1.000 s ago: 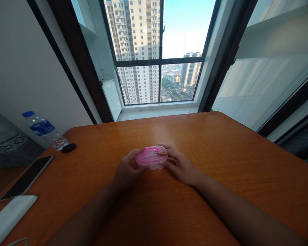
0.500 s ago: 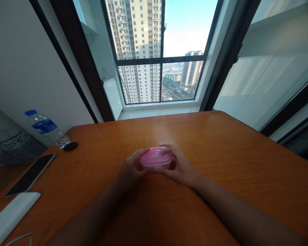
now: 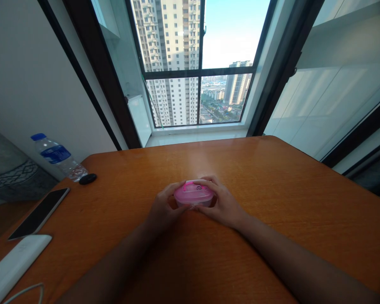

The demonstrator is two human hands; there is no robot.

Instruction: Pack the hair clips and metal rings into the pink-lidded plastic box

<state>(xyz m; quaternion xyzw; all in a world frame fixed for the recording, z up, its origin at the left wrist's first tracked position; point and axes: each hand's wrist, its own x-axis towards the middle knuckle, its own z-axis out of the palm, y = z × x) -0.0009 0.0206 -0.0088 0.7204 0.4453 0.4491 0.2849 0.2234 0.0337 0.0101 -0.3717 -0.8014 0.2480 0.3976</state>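
A small oval plastic box (image 3: 194, 195) with a pink lid and a paler, see-through base is held between both hands at the middle of the wooden table (image 3: 266, 181). My left hand (image 3: 165, 207) grips its left end, thumb at the near side and fingers at the far side. On the right end, my right hand (image 3: 223, 203) is closed likewise, its fingers lying over the lid's far edge by the bright pink handle. The two thumbs almost meet at the front of the base. What the box holds, I cannot make out.
On the left edge stand a water bottle (image 3: 58, 156) with a blue cap and a round black disc (image 3: 88, 179). Nearer lie a dark-screened phone (image 3: 39, 213), a white oblong device (image 3: 19, 264) and a pale cable (image 3: 25, 289). A window (image 3: 199, 97) lies beyond the table.
The fingers of my right hand have shifted along the lid and now cover more of the handle. The box stays between both hands, and the view has shifted slightly.
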